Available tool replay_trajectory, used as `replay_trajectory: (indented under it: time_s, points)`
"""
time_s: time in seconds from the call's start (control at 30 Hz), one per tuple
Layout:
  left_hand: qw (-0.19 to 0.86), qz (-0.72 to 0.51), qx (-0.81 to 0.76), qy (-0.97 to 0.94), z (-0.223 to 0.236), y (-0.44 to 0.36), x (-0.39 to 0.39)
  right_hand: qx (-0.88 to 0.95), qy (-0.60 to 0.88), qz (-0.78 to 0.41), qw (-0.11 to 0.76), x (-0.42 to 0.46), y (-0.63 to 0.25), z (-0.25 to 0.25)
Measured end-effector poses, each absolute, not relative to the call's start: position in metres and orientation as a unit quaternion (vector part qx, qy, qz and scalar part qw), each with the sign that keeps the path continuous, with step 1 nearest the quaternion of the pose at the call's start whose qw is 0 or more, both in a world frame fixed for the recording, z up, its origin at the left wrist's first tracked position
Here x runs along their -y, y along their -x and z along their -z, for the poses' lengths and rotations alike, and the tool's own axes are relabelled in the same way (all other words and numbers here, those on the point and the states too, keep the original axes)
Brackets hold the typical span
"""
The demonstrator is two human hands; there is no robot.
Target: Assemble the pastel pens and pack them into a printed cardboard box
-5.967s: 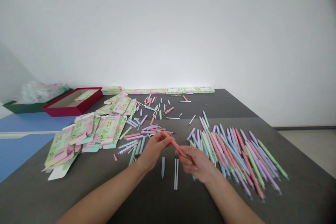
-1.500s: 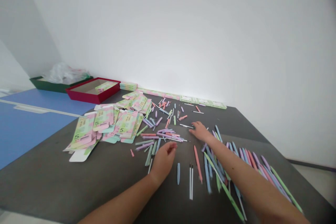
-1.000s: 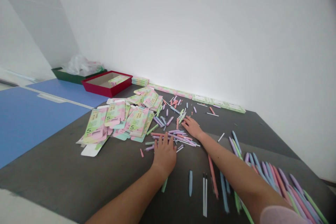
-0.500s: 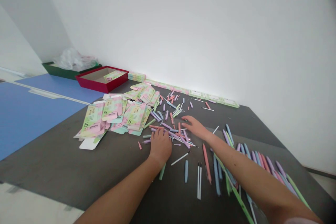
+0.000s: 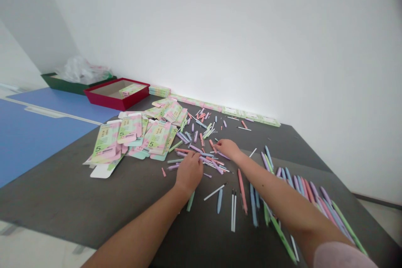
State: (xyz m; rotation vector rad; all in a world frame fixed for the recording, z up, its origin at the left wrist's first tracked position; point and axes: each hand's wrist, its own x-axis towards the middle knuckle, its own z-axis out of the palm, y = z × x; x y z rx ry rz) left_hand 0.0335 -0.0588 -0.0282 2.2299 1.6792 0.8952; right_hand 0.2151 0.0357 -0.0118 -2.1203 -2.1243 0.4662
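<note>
Left hand (image 5: 188, 171): palm down, fingers curled over the heap of loose pastel pen parts (image 5: 201, 155); any hold hidden beneath the hand. Right hand (image 5: 228, 149): partly open, fingers reaching into the far side of the same heap, nothing visibly held. Heap: on the dark worktop (image 5: 63, 205), between flat printed cartons (image 5: 106, 142) and whole pastel pens (image 5: 314, 194), these kept apart, lying roughly side by side
</note>
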Motion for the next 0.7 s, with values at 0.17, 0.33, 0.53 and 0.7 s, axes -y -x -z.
replay_trajectory:
  time_s: [0.17,0.33,0.53,0.7]
  points:
    - [0.12,-0.352,-0.563,-0.738,0.027,-0.031,0.055,0.67,0.707,-0.211,0.082,-0.052,-0.197,0.009]
    - [0.205,-0.416,-0.554,-0.692,0.027,-0.032,0.05,0.664,0.636,-0.33,0.213,-0.034,-0.197,-0.01]
    - [0.495,-0.519,-0.387,-0.579,0.023,-0.049,0.06,0.608,0.541,-0.466,0.348,0.029,-0.197,-0.023]
    - [0.544,-0.532,-0.34,-0.553,0.016,-0.054,0.07,0.581,0.493,-0.512,0.395,0.06,-0.196,-0.03]
